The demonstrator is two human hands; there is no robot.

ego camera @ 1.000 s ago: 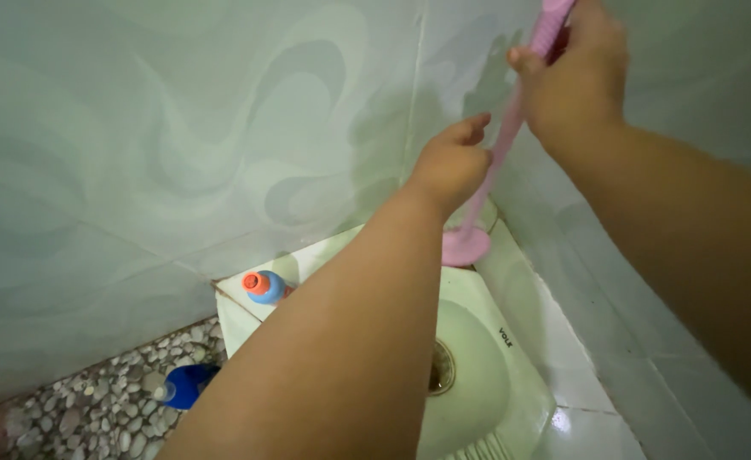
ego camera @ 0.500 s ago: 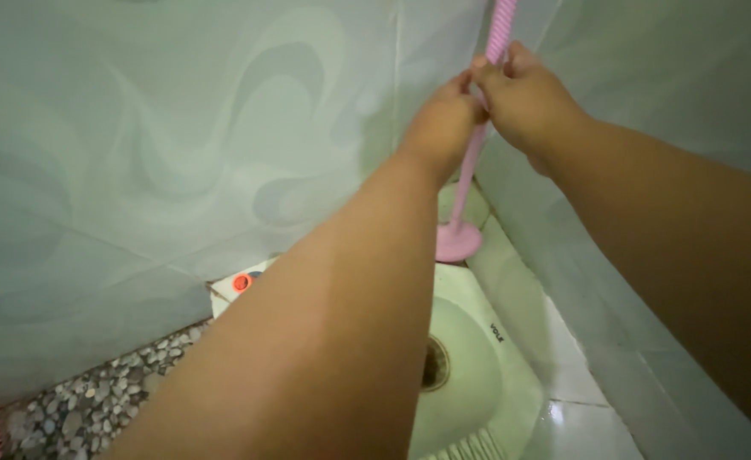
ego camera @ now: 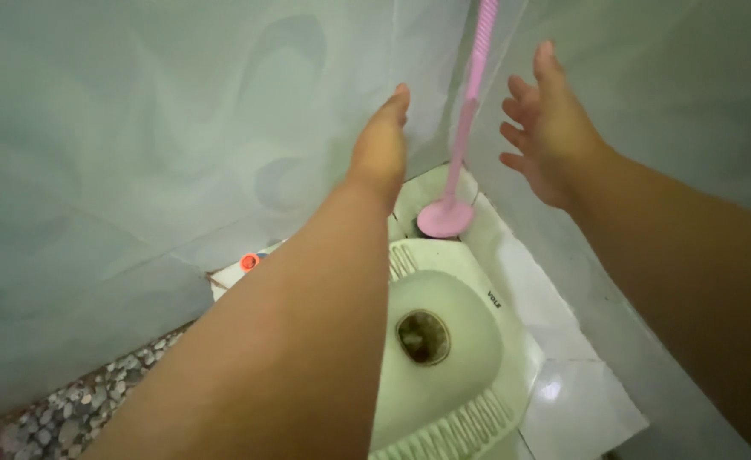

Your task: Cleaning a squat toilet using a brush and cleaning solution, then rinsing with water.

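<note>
A pink long-handled brush [ego camera: 469, 111] stands upright in the corner where the two pale green tiled walls meet, its round base resting on the white ledge behind the squat toilet pan [ego camera: 443, 341]. The left hand [ego camera: 381, 145] hangs just to its left, fingers straight and together, holding nothing. The right hand [ego camera: 550, 132] is spread wide just to its right, also empty. An orange-capped bottle [ego camera: 248, 261] peeks out beside the left forearm.

Below me there's a white ceramic squat toilet [ego camera: 477, 358], an orange-capped bottle [ego camera: 248, 261] by the pale green tiled wall [ego camera: 137, 128], and a pebble floor [ego camera: 69, 417].
</note>
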